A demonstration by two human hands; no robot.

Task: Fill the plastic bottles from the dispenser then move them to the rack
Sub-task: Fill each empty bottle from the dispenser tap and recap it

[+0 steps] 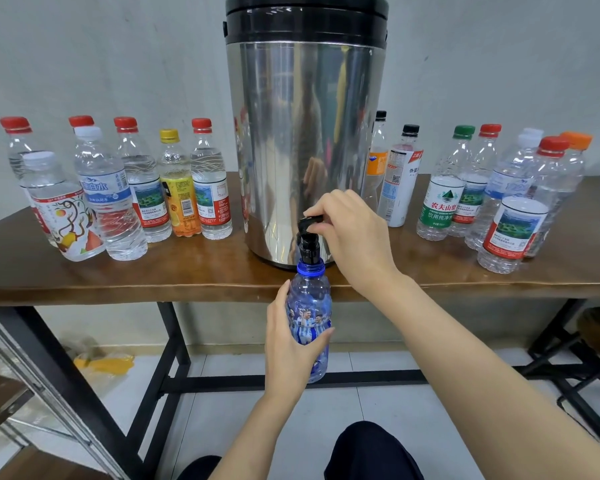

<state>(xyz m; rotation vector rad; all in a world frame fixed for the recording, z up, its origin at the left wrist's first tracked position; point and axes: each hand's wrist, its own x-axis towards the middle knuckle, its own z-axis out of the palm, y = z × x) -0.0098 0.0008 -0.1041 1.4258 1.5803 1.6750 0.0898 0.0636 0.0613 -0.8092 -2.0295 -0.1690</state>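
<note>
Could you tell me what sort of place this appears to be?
Probably a plain indoor workroom: a steel dispenser and rows of capped bottles stand on a wooden table against a bare wall.

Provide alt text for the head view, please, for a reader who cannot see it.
A person's left hand holds an uncapped blue plastic bottle under the black tap of a steel dispenser, while the right hand pinches the tap lever. The dispenser stands on a wooden table, with capped bottles on both sides.
</note>
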